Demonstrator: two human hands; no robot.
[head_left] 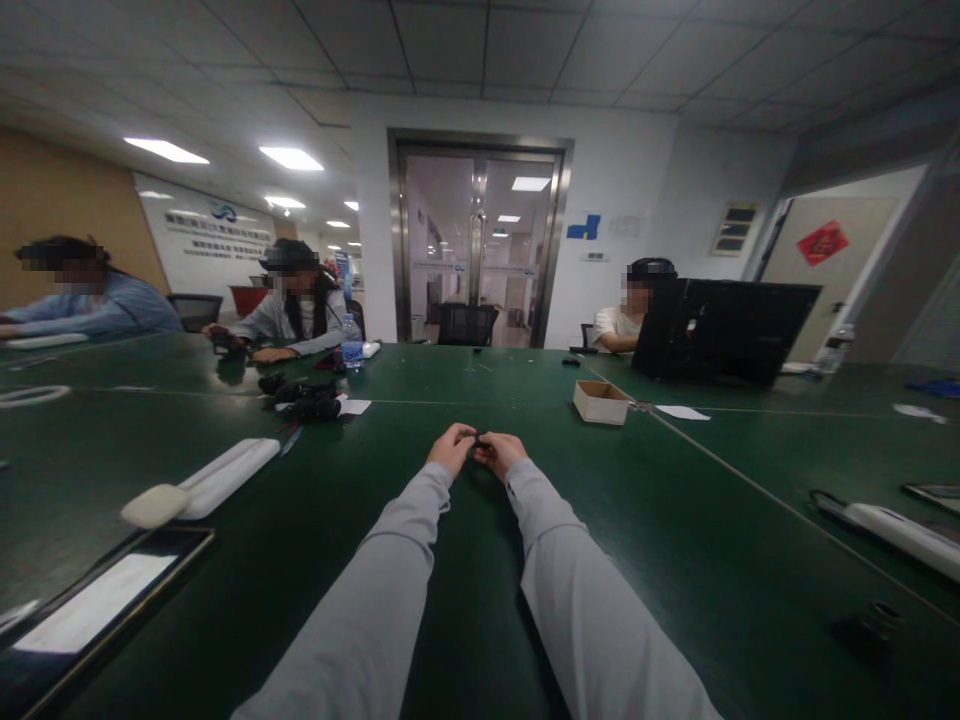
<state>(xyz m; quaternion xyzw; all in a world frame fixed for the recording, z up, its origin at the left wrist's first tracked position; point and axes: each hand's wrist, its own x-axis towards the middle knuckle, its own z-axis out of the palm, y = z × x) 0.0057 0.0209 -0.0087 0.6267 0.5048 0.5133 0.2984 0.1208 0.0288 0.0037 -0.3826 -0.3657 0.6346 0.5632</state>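
Both my arms reach forward over the green table [480, 580]. My left hand [452, 449] and my right hand [501, 453] meet at the middle, fingertips pinched around a small black piece [478, 441]. Its kind is too small to make out. The fingers of both hands cover much of it. The hands appear just above the tabletop, with the right-hand fingers curled beneath the piece.
Ahead to the right stands a small open box [601, 402]. Black gear [304, 398] and a water bottle [352, 342] are ahead left. A phone [112, 610] and white power strip [229, 478] lie left; a black cylinder [881, 620] sits right. Several people work across the table.
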